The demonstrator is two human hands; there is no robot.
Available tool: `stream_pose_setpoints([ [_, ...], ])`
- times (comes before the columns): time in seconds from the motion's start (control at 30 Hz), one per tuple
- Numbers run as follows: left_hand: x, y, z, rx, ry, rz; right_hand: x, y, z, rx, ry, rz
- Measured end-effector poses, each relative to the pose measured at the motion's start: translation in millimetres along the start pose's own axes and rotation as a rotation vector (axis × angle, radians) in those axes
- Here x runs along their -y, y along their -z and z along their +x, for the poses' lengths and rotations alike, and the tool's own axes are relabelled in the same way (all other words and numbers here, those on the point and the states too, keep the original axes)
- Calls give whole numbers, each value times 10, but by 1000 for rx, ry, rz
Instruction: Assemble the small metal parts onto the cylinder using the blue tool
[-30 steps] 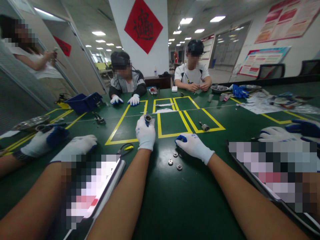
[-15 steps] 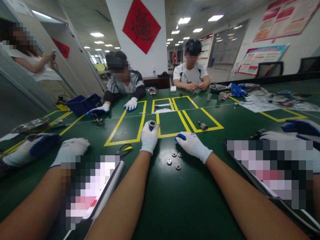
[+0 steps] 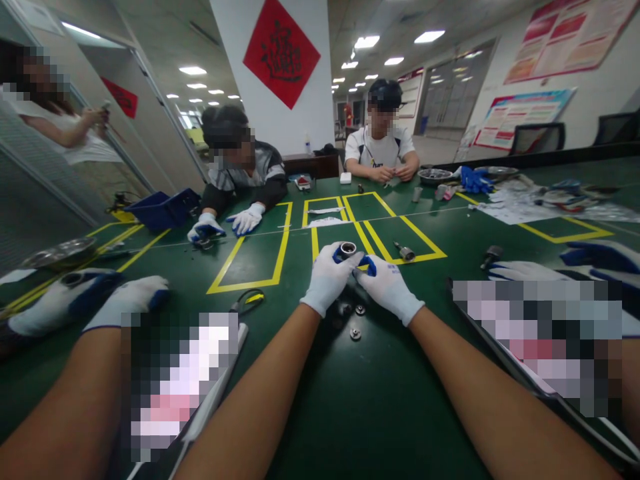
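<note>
My left hand (image 3: 326,279), in a white and blue work glove, is wrapped round a short, hollow metal cylinder (image 3: 348,251) with its round opening facing up. Close beside it, my right hand (image 3: 387,283) wears the same kind of glove. Its fingers are bent in a pinch that meets the left fingertips; what they hold, if anything, is hidden. Below the hands, a small round metal disc with a raised centre (image 3: 355,335) lies on the green table (image 3: 380,400). Another such disc (image 3: 360,310) sits just above it. Shadow darkens the spot under my left hand.
Yellow tape (image 3: 245,289) marks rectangles on the table, one with a metal part with a shaft (image 3: 406,253) in it. Screens flank my forearms. Co-workers' gloved hands (image 3: 137,300) work at left, right and across. A blue bin (image 3: 163,210) stands far left.
My left hand has moved right with the metal cylinder, up against my right hand. My right fingers have come round to meet it. The co-worker across at left has shifted both hands.
</note>
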State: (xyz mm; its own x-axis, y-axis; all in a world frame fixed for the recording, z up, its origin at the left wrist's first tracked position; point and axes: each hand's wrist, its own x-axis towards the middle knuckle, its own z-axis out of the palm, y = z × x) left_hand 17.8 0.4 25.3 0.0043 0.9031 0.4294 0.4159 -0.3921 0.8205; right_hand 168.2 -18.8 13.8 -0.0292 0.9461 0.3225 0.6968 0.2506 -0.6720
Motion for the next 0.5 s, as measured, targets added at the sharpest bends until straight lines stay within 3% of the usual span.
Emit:
stream_pose_setpoints([
  [0.2, 139, 193, 79, -111, -14, 163, 154, 89, -63, 88, -11, 4],
  [0.33, 242, 310, 84, -101, 29, 115, 271, 134, -132, 198, 31, 17],
  [0.5, 282, 370, 78, -150, 6, 85, 360, 24, -196, 203, 89, -28],
])
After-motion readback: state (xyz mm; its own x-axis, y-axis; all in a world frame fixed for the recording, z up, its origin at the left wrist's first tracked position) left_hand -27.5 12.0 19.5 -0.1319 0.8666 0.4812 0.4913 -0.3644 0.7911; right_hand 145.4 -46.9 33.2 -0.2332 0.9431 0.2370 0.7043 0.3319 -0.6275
